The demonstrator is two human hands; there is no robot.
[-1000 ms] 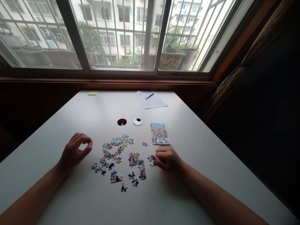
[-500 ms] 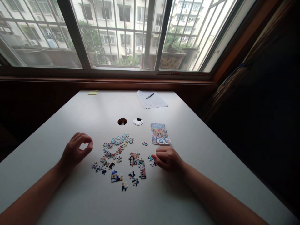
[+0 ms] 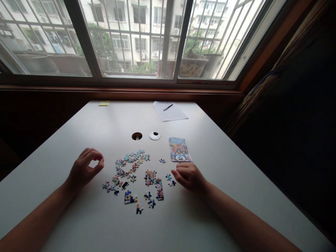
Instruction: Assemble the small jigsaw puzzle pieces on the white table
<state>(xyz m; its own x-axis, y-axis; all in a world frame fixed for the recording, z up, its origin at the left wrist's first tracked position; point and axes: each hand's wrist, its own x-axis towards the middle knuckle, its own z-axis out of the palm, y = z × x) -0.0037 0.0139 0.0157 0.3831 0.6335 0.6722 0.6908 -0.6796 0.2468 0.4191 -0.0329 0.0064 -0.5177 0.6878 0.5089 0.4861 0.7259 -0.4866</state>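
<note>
My left hand rests left of the puzzle pieces, thumb and forefinger meeting in a ring with nothing visible between them. On the right, my right hand lies closed on the table, its thumb pointing at a few loose blue and white pieces without covering them. Between the hands spreads a pile of small jigsaw pieces. A joined block of pieces sits right of the pile, connecting to a strip. Nearer me are a dark blue joined section and some smaller clusters.
A small picture sheet lies just beyond my right hand. Farther back are a round hole in the white table, a metal cover, papers with a pen, and yellow sticky notes. A barred window stands behind.
My right hand has drawn slightly right, away from the loose blue and white pieces, which show more fully now. My left hand has stayed still.
</note>
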